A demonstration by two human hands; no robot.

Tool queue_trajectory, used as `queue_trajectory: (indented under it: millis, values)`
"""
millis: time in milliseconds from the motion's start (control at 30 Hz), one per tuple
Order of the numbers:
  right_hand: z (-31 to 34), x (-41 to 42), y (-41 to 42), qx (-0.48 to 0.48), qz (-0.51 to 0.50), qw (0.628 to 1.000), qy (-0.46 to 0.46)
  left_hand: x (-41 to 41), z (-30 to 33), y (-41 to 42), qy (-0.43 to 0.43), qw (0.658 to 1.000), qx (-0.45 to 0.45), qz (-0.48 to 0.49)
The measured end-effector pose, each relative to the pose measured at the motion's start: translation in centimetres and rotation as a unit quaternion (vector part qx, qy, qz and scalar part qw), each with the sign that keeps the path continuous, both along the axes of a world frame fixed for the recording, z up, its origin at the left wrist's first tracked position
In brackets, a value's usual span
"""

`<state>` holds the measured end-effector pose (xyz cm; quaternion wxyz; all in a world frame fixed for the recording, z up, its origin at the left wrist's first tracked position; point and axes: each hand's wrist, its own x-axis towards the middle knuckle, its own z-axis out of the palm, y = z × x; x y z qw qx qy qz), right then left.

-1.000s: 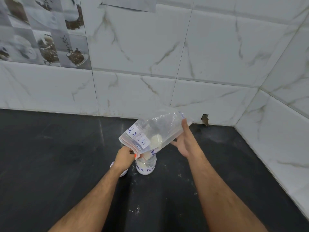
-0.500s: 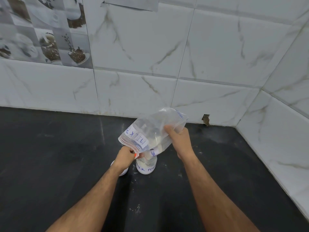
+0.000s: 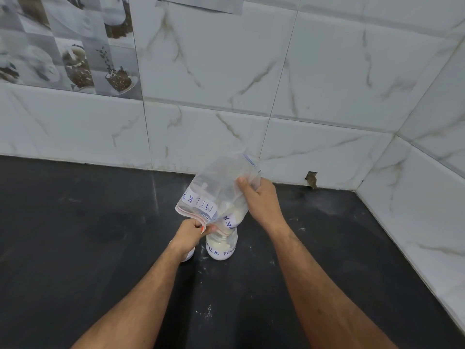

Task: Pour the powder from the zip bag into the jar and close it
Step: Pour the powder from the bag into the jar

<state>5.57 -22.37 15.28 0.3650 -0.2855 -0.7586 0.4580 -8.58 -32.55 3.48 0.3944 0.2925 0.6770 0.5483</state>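
Both hands (image 3: 260, 201) tip zip bag (image 3: 217, 191) (over jar (image 3: 221, 246)).

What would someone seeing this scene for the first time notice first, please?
The clear zip bag, tipped mouth-down over the labelled jar on the black counter. The left hand pinches its lower corner; the right hand grips its upper end. A white lid peeks out behind the left wrist.

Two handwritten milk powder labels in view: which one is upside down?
The label on the zip bag, held tipped over the jar by both hands. The jar's own label reads upright, low on its wall.
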Motion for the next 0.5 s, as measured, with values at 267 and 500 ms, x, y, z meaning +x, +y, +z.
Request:
queue_trajectory:
  millis: [267,500]
  values:
    - [0.1,0.1,-0.3,-0.048,0.061,0.997,0.001,0.3,0.0,-0.3,-0.018,1.0,0.002,0.016]
    - [-2.4,0.9,-0.1,-0.215,0.015,0.973,0.084,0.8,0.1,-1.0,-0.04,0.999,0.025,0.027]
